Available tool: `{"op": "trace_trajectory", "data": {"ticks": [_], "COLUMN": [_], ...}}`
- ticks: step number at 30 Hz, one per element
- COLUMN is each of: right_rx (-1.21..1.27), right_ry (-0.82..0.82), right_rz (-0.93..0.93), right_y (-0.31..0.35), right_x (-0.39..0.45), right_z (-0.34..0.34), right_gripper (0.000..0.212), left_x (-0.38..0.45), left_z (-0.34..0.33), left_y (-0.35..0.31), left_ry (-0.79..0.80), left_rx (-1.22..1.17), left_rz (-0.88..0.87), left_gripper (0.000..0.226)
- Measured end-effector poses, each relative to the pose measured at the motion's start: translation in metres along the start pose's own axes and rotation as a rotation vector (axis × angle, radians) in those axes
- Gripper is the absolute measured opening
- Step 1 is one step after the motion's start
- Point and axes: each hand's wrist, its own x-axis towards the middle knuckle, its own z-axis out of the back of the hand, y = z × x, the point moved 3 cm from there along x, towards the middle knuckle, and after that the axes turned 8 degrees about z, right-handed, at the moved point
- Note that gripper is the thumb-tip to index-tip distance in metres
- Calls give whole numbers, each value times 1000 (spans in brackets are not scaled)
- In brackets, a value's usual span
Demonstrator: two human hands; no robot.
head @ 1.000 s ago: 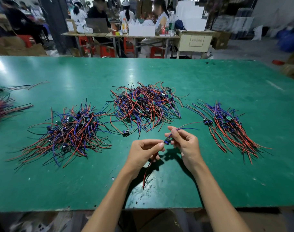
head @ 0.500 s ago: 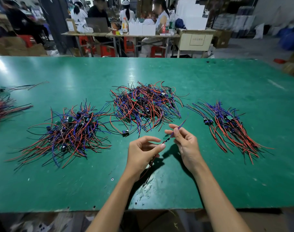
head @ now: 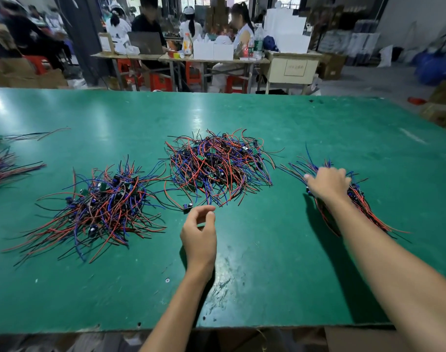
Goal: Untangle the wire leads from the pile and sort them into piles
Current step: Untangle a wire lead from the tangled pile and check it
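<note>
- While your right hand [head: 328,184] lies on top of the sorted pile [head: 364,199], to the right of the middle pile [head: 217,166], its fingers curl down into the wires; whether they grip a lead you cannot tell, since the knuckles hide the fingertips.
- Your right forearm covers the near-left part of that sorted pile, so only its far tips and its right-hand ends show.
- Your left hand [head: 200,232] hovers just in front of the middle pile, fingers loosely curled, thumb and forefinger close together, holding nothing that can be seen.
- One small dark component [head: 187,207] on a black lead lies just beyond your left fingertips, at the near edge of the middle pile.
- Left of the middle pile sits a second tangled pile [head: 102,204] of red, blue and black leads on the green table [head: 293,250].
- Farther left again, another bundle [head: 6,168] is cut off by the frame edge.
- Small green boards in the middle pile are half buried under wires.
</note>
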Motion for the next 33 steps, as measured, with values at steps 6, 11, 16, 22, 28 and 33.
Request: {"op": "trace_trajectory", "data": {"ticks": [6, 11, 16, 22, 28, 33], "right_rx": [263, 253, 274, 497, 347, 279], "right_ry": [-10, 145, 34, -453, 31, -25], "right_rz": [601, 1018, 839, 894, 961, 1003], "right_y": [81, 172, 186, 157, 153, 161], "right_x": [-65, -138, -144, -161, -161, -166], "right_z": [-26, -77, -95, -71, -81, -81], "right_gripper": [34, 50, 28, 3, 48, 21], "left_x": [-1, -4, -5, 0, -1, -4], "left_z": [10, 15, 15, 16, 16, 19], "left_y": [-3, -8, -9, -5, -3, -5], "left_ry": [-236, -321, -274, -250, -296, -325], "left_rx": [106, 30, -26, -149, -120, -169], "left_rz": [-78, -39, -14, 77, 81, 76], "left_gripper": [40, 41, 40, 21, 25, 31]}}
